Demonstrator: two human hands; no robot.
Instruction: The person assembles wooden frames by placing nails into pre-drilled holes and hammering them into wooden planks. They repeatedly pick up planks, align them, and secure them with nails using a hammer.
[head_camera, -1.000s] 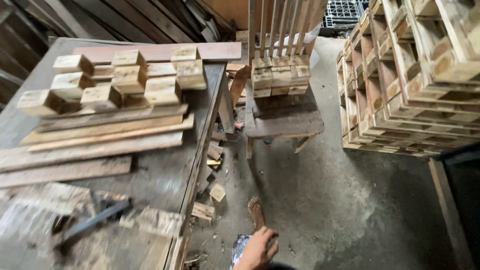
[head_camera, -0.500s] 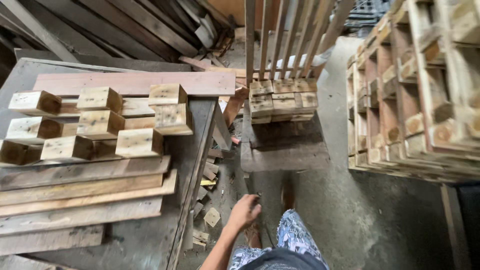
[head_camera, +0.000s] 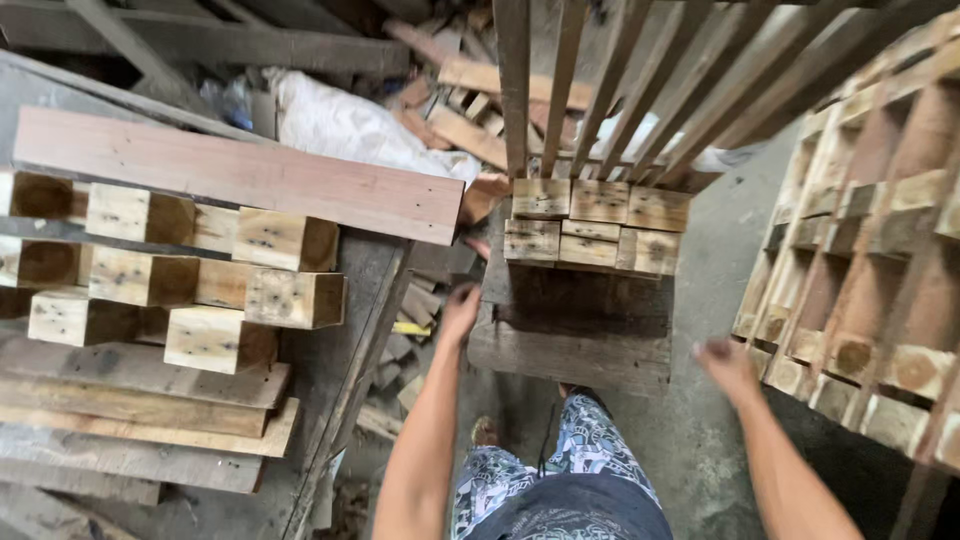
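Both arms have swung forward since half a second ago, when only one hand showed low in view. Left hand (head_camera: 460, 310) reaches out empty, fingers loosely together, just short of the low wooden bench (head_camera: 575, 345) at its two o'clock. Right hand (head_camera: 728, 365), blurred, looks open and empty, near the bench's right end. Blocks (head_camera: 595, 225) sit stacked at twelve o'clock. Pallets (head_camera: 860, 270) stand at three, a worktable (head_camera: 350, 330) with planks at nine.

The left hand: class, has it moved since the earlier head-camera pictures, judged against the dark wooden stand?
Yes. The left hand has gone forward from the floor scraps to the near left corner of the dark wooden stand, empty and open.
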